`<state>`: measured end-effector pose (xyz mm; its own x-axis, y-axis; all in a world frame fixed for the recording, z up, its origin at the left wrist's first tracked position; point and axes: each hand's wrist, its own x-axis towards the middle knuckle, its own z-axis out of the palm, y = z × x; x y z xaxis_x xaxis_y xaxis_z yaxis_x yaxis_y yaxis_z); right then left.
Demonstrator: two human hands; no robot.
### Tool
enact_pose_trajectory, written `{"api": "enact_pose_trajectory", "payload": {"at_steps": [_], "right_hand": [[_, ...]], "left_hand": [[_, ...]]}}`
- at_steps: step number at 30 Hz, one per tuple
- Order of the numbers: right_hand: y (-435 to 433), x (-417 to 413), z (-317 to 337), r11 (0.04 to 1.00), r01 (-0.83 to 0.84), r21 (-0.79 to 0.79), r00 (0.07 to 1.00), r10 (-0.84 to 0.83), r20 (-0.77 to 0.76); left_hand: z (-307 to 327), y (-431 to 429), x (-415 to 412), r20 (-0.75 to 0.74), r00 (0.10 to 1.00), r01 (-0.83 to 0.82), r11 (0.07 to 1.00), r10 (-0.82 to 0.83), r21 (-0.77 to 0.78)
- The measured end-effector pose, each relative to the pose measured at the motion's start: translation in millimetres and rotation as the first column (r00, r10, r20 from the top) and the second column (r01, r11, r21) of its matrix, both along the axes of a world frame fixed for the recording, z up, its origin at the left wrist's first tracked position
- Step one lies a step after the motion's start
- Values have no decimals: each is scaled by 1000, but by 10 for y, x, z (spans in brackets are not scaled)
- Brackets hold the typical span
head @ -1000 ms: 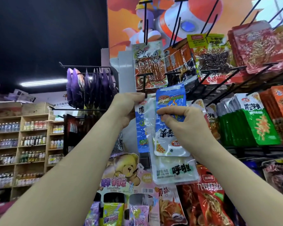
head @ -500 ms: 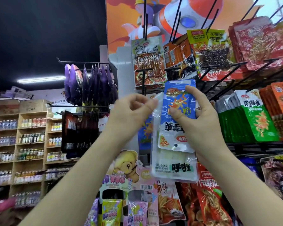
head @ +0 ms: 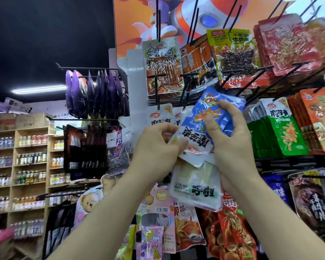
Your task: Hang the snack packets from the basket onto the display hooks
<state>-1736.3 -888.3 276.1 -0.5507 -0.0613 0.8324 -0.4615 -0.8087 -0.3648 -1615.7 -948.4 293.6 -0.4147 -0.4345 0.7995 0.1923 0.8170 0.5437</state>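
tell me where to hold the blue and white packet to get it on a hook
Pinch the blue body of the blue and white packet from its right edge, as the right hand does; its white header end, tilted down-left, probably needs freeing.

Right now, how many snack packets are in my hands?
2 that I can tell: a blue packet pinched between left hand and right hand, and a white packet below it, partly behind the right hand. More may be stacked behind.
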Motion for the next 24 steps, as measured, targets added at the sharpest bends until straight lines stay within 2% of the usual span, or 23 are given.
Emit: {"api": "enact_pose_trajectory", "payload": {"at_steps": [4, 7, 9, 11, 12, 14, 17, 19, 21, 24], "right_hand": [[54, -31, 11, 986, -148, 75, 988, 150, -25], [97, -71, 16, 986, -133, 96, 984, 143, -103], [167, -122, 20, 993, -59, 99, 990, 72, -125], [272, -197, 38, 992, 92, 90, 987, -79, -137], [330, -234, 56, 980, 181, 80, 974, -167, -151], [436, -309, 118, 940, 335, 73, 927, -314, -206], [492, -342, 259, 841, 521, 147, 814, -438, -381], [466, -266, 336, 783, 580, 223, 763, -428, -484], [399, -165, 373, 733, 625, 270, 721, -408, -560], [292, -41, 371, 734, 574, 364, 746, -286, -601]], "left_hand": [[13, -30, -19, -136, 967, 242, 945, -216, 221], [86, -105, 4, -305, 918, 335, 906, -252, 260], [178, -227, 73, -382, 909, 252, 951, -169, 177], [320, -410, 210, -406, 914, 52, 996, -20, 67], [403, -487, 292, -393, 919, -16, 1000, 24, 24], [563, -582, 423, -310, 950, -43, 998, 27, -44], [751, -581, 410, -159, 986, -81, 972, 46, -219], [830, -546, 315, -47, 998, -49, 951, 36, -304], [881, -509, 237, 50, 999, 7, 946, 10, -325], [886, -443, 179, 17, 991, 132, 959, -132, -250]]}}
